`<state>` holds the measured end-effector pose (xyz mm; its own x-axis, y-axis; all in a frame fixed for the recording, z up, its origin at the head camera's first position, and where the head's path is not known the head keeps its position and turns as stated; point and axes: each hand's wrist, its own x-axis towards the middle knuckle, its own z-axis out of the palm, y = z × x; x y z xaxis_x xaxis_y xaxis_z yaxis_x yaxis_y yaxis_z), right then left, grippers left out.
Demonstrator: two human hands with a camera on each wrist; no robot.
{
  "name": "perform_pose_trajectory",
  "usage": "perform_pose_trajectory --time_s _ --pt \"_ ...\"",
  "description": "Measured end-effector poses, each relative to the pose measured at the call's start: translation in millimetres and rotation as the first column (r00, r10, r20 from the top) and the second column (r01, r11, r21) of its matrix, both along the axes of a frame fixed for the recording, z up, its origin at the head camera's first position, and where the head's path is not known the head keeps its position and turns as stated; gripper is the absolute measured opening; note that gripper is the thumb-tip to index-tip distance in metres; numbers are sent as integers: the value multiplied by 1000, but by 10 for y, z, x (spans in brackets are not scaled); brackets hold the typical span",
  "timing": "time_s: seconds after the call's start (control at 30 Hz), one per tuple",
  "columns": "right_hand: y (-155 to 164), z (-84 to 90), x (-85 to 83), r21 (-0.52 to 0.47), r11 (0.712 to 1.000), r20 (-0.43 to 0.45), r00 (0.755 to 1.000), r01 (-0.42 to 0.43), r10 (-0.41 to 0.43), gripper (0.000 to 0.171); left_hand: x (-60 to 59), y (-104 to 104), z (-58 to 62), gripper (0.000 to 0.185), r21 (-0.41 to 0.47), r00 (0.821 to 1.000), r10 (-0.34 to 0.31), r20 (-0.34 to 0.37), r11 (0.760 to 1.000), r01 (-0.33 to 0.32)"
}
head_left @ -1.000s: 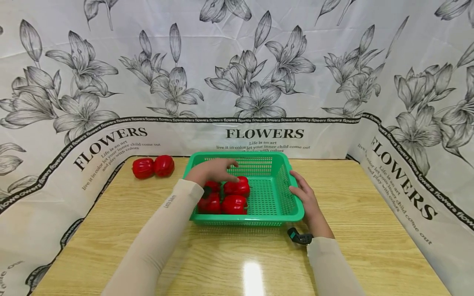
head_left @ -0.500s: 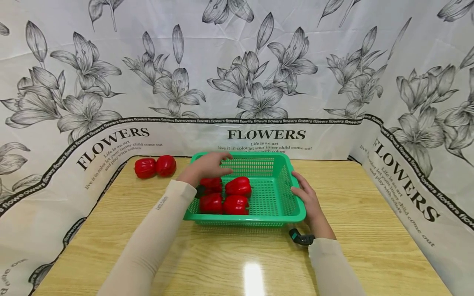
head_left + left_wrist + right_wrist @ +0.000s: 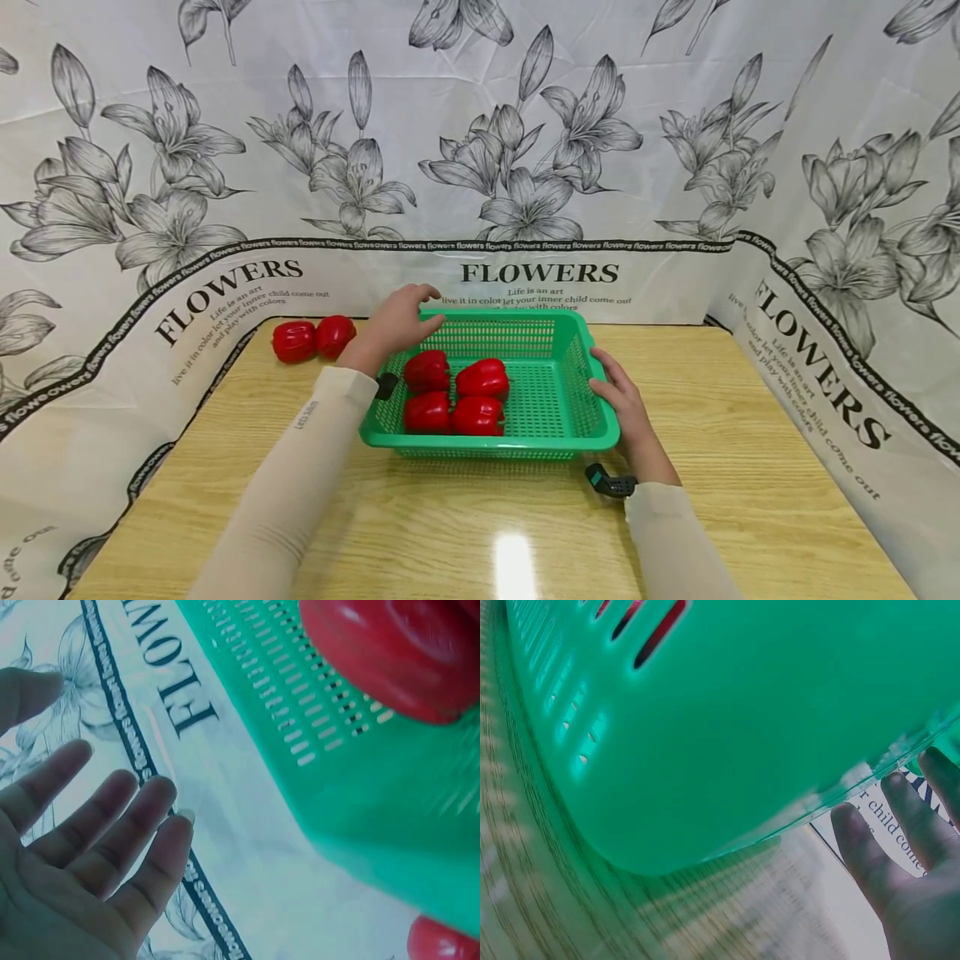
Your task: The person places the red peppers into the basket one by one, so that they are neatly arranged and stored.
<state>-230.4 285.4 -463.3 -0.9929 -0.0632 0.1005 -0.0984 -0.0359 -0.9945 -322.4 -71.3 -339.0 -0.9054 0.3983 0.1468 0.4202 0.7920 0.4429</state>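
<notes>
A green plastic basket [image 3: 555,408] stands on the table with several red bell peppers [image 3: 482,379] in its left half. My left hand [image 3: 397,321] is above the basket's back left corner, holding nothing; the left wrist view shows its fingers [image 3: 112,855] spread and slightly bent. At the basket's right side my right hand [image 3: 626,404] holds the rim, thumb at the top edge. From the right wrist view, fingertips [image 3: 847,814] lie against the outer wall under the rim. Two more red bell peppers [image 3: 294,342] sit side by side on the table, left of the basket.
The wood-grain table [image 3: 480,517] reaches up to a white flower-printed cloth [image 3: 660,283] at its back and sides. Black wrist devices [image 3: 609,482] are strapped at the wrists.
My left hand has moved left and back, from over the peppers in the basket to its back left corner. My right hand has stayed on the rim. The peppers look unmoved.
</notes>
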Motion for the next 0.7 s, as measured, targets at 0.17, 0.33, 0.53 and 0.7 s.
perform_pose_trajectory --time_s 0.17,0.33,0.53,0.7 --pt "2 -1 0 7 1000 2 1000 0 0 56 -21 -124 23 45 18 998 63 -27 998 -62" --pt "6 -2 3 8 1000 5 1000 -3 3 56 -57 -240 -24 46 18 994 97 -41 995 -96" --pt "1 -1 8 6 1000 3 1000 -1 1 56 -98 -386 -109 51 20 991 126 -45 992 -125" --pt "1 -4 9 4 1000 4 1000 4 -4 56 -131 -514 -166 54 11 985 169 -44 986 -168"
